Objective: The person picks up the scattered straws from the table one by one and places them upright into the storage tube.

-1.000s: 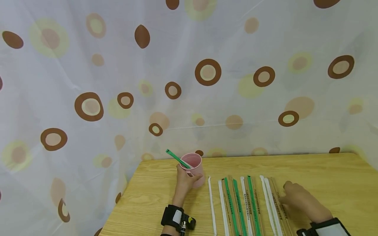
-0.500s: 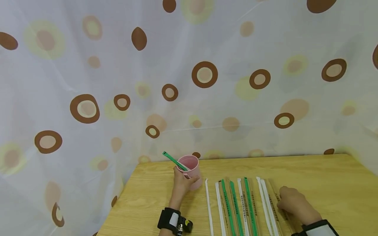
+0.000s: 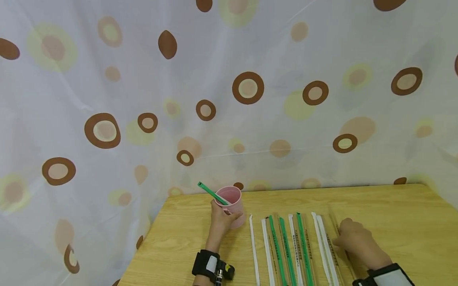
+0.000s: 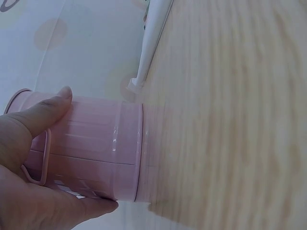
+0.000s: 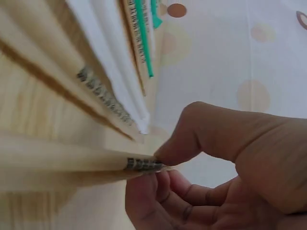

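My left hand [image 3: 219, 222] holds a pink cup [image 3: 237, 212] by its handle side. In the left wrist view the thumb and fingers lie around the cup [image 4: 96, 129], which stands upright on the table. A green-wrapped straw [image 3: 211, 192] and a white one lean out of it. At the right end of a row of straws, my right hand [image 3: 359, 241] pinches a clear-wrapped straw [image 5: 81, 160] with black print between thumb and fingers. Beside it lie another clear-wrapped straw [image 5: 98, 93] and white-wrapped straws [image 5: 110, 52].
The row on the wooden table [image 3: 411, 222] also has green-wrapped straws [image 3: 277, 250] and a white-wrapped straw [image 3: 254, 250] near the cup. A spotted curtain [image 3: 279, 119] hangs behind the table's back edge.
The right hand now pinches the clear-wrapped straw, which has come a little away from its neighbour to the right. The left hand stays on the cup; the head view has shifted slightly.
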